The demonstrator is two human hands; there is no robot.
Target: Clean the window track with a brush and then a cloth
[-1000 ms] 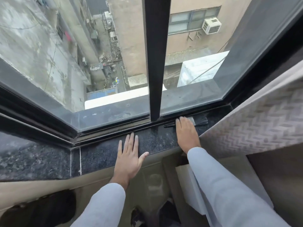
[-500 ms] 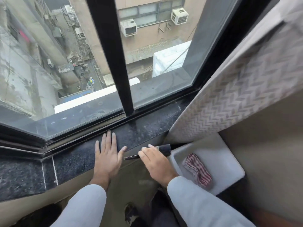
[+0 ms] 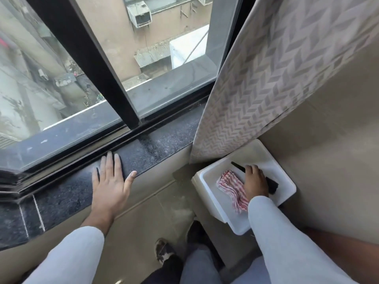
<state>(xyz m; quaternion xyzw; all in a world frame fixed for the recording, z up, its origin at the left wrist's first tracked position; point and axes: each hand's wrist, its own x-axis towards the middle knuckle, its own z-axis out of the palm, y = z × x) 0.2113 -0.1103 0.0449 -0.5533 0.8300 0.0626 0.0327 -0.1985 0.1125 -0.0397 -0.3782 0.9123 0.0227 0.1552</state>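
Observation:
My left hand lies flat and open on the dark granite sill, fingertips near the window track. My right hand is down in a white tray at the lower right, fingers curled over a black brush. The brush's handle sticks out past the fingertips and its bristles show to the right of the hand. A red-and-white striped cloth lies folded in the tray, just left of that hand and touching it.
A patterned grey curtain hangs over the right end of the sill and above the tray. A black vertical window frame bar meets the track at the middle. A beige wall runs below the sill; my legs and a shoe are at the bottom.
My right hand lifted the brush from the sill by the track and carried it right and down into the white tray. My view swung right. My left hand stayed flat on the sill.

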